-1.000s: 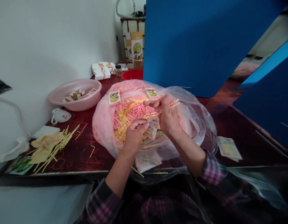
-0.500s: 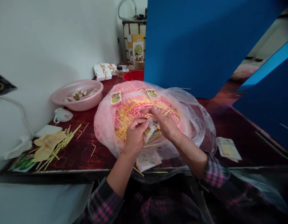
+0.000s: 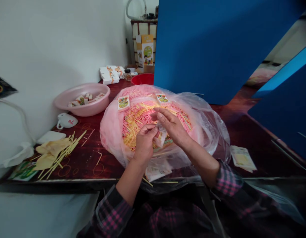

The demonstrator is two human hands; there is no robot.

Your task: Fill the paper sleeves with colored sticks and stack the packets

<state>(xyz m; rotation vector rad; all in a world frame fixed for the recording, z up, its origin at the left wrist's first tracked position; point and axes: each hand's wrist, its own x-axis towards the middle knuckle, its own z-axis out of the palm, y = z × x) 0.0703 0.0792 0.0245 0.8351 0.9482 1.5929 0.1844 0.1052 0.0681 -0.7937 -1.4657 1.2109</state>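
My left hand (image 3: 145,138) pinches a small clear printed packet (image 3: 160,137) by its upper edge. Close on its other side is my right hand (image 3: 173,126), fingers stretched out to the left with the thumb over them; I make out nothing held in it. Both are above a large clear plastic bag (image 3: 109,132), opened wide and full of thin pink and yellow sticks (image 3: 133,124). Two small printed packs, a left one (image 3: 123,103) and a right one (image 3: 163,99), rest on the far part of the bag.
To the left, a pink basin (image 3: 93,109) holds small packs. A white mug (image 3: 67,121) lies on its side near loose yellow sticks (image 3: 68,150). Flat printed packets (image 3: 242,158) lie at right. A blue panel (image 3: 207,49) stands behind the bag.
The packet in my left hand has turned more upright and shifted slightly right. My right hand has risen a little, its fingers a bit higher.
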